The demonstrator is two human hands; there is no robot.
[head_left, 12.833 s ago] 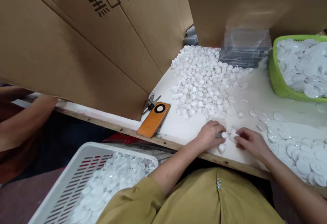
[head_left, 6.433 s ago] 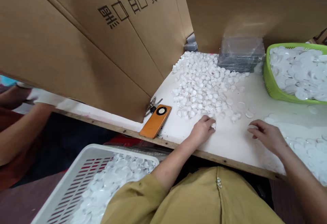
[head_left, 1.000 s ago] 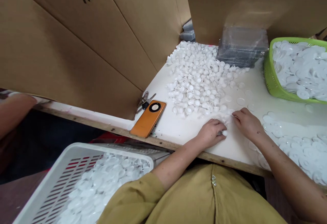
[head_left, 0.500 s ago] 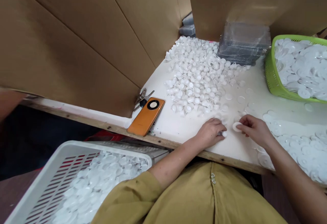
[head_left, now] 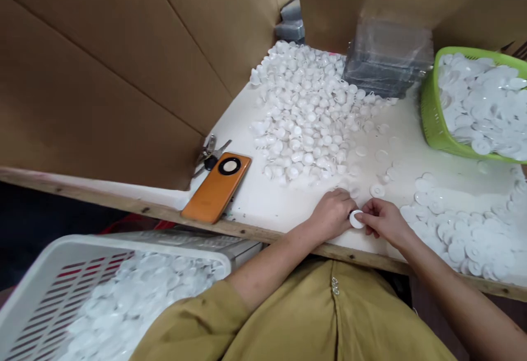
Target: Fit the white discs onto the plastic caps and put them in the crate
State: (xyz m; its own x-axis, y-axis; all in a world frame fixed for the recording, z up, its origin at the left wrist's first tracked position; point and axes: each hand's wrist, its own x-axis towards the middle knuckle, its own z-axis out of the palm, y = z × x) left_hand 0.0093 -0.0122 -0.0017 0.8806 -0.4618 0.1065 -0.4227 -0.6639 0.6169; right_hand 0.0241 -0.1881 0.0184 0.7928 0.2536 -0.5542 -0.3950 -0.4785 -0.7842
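Note:
My right hand [head_left: 385, 220] pinches a flat white plastic disc [head_left: 356, 219] between thumb and fingers, near the table's front edge. Pressed up against it is my left hand [head_left: 332, 215], its fingers closed; the small white plastic cap seen there half a second ago is now covered by the disc. One loose white disc [head_left: 376, 190] lies just beyond my right hand. Ahead of my hands spreads a heap of small white caps [head_left: 307, 125], rounded, some with a thin loop. Right of my right forearm lies a scattered pile of flat white discs [head_left: 469, 243].
A green basket [head_left: 430, 114] full of discs stands at the back right, beside clear-wrapped grey packs [head_left: 387, 59]. Cardboard [head_left: 102, 75] walls the left and back. An orange phone [head_left: 212, 193] and keys [head_left: 209, 155] lie left. Below stands a white crate [head_left: 53, 256] of white pieces.
My right hand has moved left with the disc, bringing it against my left fingertips. The two hands were apart before. The whole view has shifted slightly.

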